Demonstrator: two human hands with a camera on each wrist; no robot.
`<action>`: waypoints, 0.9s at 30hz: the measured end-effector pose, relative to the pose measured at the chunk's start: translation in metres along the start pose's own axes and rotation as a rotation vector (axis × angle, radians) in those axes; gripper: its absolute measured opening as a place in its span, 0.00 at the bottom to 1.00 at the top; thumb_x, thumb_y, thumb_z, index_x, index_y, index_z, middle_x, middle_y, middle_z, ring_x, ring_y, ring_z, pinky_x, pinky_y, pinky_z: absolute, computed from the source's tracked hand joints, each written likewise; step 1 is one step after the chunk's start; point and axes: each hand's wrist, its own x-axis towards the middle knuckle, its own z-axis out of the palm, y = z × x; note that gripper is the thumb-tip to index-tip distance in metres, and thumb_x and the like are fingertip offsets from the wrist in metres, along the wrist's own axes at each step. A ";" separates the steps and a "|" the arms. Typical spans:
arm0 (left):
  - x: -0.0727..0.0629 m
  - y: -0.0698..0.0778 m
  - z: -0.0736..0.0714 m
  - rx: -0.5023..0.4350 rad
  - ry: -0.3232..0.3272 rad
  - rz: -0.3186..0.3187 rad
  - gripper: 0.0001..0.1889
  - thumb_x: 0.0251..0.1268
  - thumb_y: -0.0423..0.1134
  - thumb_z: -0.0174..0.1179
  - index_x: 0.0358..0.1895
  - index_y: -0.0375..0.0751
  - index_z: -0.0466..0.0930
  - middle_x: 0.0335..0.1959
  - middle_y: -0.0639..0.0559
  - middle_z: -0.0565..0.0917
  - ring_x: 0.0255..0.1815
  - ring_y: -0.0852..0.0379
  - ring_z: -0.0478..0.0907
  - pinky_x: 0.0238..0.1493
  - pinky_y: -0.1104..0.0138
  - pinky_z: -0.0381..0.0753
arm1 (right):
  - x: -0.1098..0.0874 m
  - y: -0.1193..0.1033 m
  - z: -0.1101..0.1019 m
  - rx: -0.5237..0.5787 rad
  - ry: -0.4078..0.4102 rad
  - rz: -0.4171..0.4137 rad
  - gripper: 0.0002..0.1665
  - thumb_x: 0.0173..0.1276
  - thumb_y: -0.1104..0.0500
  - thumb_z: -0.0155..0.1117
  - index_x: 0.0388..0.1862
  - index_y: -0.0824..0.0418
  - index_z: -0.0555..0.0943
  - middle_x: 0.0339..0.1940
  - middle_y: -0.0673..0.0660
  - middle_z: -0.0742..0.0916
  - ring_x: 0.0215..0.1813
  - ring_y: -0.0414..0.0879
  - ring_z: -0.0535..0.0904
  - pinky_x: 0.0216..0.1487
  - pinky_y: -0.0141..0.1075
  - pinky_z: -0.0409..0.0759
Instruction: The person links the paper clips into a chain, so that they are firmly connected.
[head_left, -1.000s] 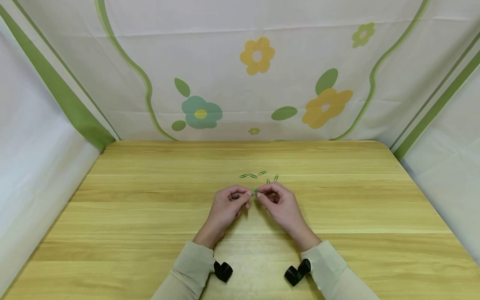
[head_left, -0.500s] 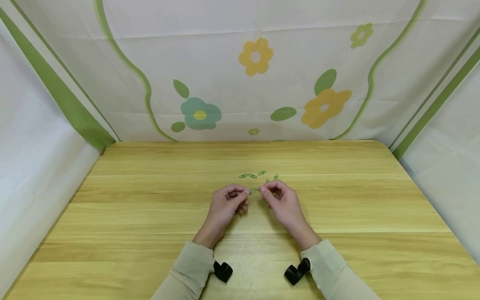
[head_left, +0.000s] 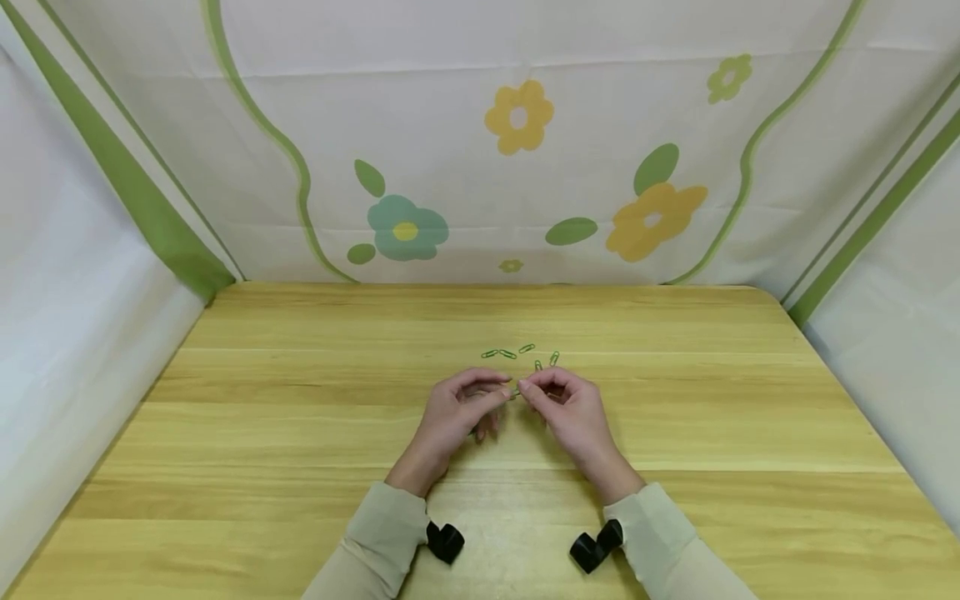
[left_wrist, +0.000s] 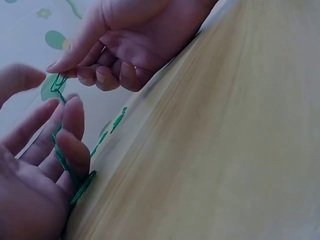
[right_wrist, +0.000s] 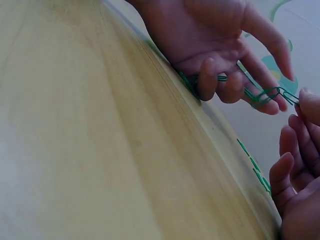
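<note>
paperclip chain (left_wrist: 61, 158) in right fingers (left_wrist: 70, 56)

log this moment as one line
left hand holds green paperclip chain | right hand pinches its end clip | five loose green paperclips on table beyond

A wood-grain tabletop (head_left: 247, 433) has a rounded far-right corner. Behind it hangs a white fabric backdrop (head_left: 420, 42) printed with 2 orange-yellow flowers (head_left: 542, 108), 1 teal flower (head_left: 385, 218), 2 light-green flowers (head_left: 738, 68), green leaves (head_left: 572, 231) and 2 wavy green lines (head_left: 303, 179). White fabric side panels (head_left: 67, 317) flank the tabletop.
</note>
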 end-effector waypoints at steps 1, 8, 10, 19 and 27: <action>0.000 0.000 0.000 0.020 -0.010 -0.007 0.13 0.73 0.41 0.71 0.55 0.42 0.90 0.41 0.40 0.91 0.24 0.56 0.78 0.23 0.70 0.74 | -0.001 0.000 0.000 -0.008 -0.002 0.003 0.10 0.76 0.59 0.73 0.43 0.67 0.88 0.35 0.52 0.88 0.34 0.43 0.80 0.33 0.30 0.80; 0.000 0.000 0.002 0.102 -0.022 -0.028 0.11 0.74 0.42 0.71 0.49 0.38 0.91 0.33 0.46 0.88 0.22 0.58 0.76 0.21 0.71 0.72 | 0.001 0.000 0.000 -0.038 0.038 0.036 0.12 0.76 0.55 0.74 0.44 0.65 0.89 0.37 0.54 0.89 0.35 0.42 0.80 0.34 0.30 0.81; 0.000 0.000 0.002 0.089 -0.022 -0.020 0.11 0.75 0.42 0.70 0.50 0.37 0.90 0.35 0.44 0.89 0.24 0.57 0.78 0.22 0.70 0.75 | 0.004 0.001 -0.004 -0.077 0.103 0.038 0.13 0.76 0.52 0.74 0.44 0.63 0.89 0.37 0.54 0.89 0.35 0.42 0.80 0.35 0.29 0.81; 0.001 0.005 -0.003 -0.124 0.046 0.025 0.12 0.78 0.40 0.66 0.53 0.33 0.86 0.38 0.47 0.91 0.37 0.54 0.90 0.39 0.63 0.88 | 0.014 0.005 -0.027 -0.260 0.309 0.071 0.13 0.75 0.50 0.73 0.44 0.59 0.91 0.35 0.51 0.88 0.36 0.42 0.79 0.35 0.28 0.77; 0.004 0.015 -0.022 -0.379 0.209 0.090 0.05 0.78 0.37 0.66 0.47 0.41 0.86 0.35 0.50 0.91 0.38 0.53 0.90 0.52 0.60 0.88 | 0.016 0.011 -0.025 -0.386 0.096 -0.042 0.09 0.73 0.57 0.75 0.49 0.54 0.92 0.46 0.55 0.88 0.38 0.44 0.77 0.38 0.29 0.76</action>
